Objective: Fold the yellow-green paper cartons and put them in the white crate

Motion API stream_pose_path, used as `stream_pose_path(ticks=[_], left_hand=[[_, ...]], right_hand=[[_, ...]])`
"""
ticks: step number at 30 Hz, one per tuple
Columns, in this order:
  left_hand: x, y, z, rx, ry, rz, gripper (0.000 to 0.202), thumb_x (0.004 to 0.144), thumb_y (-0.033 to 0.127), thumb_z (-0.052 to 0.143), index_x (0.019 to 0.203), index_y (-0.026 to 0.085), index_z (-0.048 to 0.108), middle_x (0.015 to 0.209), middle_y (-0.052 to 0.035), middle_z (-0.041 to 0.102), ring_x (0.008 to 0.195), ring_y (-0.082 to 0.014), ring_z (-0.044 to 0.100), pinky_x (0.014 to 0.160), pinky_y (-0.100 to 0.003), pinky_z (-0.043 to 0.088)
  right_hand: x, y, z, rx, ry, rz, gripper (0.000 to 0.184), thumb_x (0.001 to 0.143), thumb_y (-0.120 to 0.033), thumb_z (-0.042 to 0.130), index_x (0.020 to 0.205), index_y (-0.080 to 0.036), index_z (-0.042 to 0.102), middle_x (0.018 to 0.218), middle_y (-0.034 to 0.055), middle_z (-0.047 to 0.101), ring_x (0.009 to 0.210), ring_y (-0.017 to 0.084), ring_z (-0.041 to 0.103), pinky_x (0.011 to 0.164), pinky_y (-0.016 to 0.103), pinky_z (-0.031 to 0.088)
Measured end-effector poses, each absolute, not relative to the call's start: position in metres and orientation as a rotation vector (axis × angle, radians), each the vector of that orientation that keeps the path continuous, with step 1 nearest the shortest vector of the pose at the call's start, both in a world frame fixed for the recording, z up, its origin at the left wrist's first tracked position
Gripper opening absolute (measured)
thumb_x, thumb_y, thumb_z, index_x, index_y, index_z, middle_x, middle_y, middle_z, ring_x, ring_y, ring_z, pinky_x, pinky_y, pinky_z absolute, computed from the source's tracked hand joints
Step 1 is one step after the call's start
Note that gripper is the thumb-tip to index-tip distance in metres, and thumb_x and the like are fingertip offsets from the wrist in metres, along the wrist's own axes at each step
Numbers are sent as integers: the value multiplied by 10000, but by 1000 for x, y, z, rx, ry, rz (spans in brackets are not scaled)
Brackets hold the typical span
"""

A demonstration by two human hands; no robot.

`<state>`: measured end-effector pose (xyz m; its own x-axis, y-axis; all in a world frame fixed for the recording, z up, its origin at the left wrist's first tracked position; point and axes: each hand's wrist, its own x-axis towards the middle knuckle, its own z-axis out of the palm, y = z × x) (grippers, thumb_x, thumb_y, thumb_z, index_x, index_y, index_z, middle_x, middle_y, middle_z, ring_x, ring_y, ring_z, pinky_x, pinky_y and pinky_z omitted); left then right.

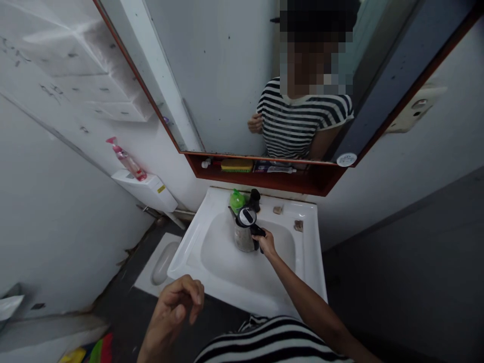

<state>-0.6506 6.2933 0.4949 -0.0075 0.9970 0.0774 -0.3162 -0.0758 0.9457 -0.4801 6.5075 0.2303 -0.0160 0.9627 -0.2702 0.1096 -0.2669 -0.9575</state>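
My right hand point(266, 243) is wrapped round the black handle of an electric kettle point(243, 237), over the white washbasin point(215, 252). The kettle has a silver body and a black-and-silver lid, which is down; I cannot tell whether its base touches the basin. A dark tap point(254, 199) stands just behind it, beside a round green container point(237, 200) on the basin's back rim. In front of the basin's left front edge, my left hand point(181, 300) hovers with fingers loosely curled and apart, holding nothing.
A mirror point(227, 80) hangs above a red-brown shelf point(264, 182) with a yellow sponge-like item point(236, 165) and tubes. Two small brownish pieces sit on the basin's right rim. Left stands a cistern point(151, 189) bearing a pink pump bottle point(130, 164), near a squat toilet point(161, 264).
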Motion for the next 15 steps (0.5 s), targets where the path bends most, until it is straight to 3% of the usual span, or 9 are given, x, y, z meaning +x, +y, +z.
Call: stream_pose_path(ticks=[15], left_hand=[[-645, 6294, 502, 984, 1016, 1373, 346, 799, 533, 628, 785, 188, 599, 547, 32, 408, 504, -91, 342, 522, -251, 245]], right_hand=[[-481, 6507, 226, -1486, -1155, 1386, 235, 536, -376, 621, 666, -181, 637, 583, -26, 592, 605, 177, 544, 585, 266, 403]])
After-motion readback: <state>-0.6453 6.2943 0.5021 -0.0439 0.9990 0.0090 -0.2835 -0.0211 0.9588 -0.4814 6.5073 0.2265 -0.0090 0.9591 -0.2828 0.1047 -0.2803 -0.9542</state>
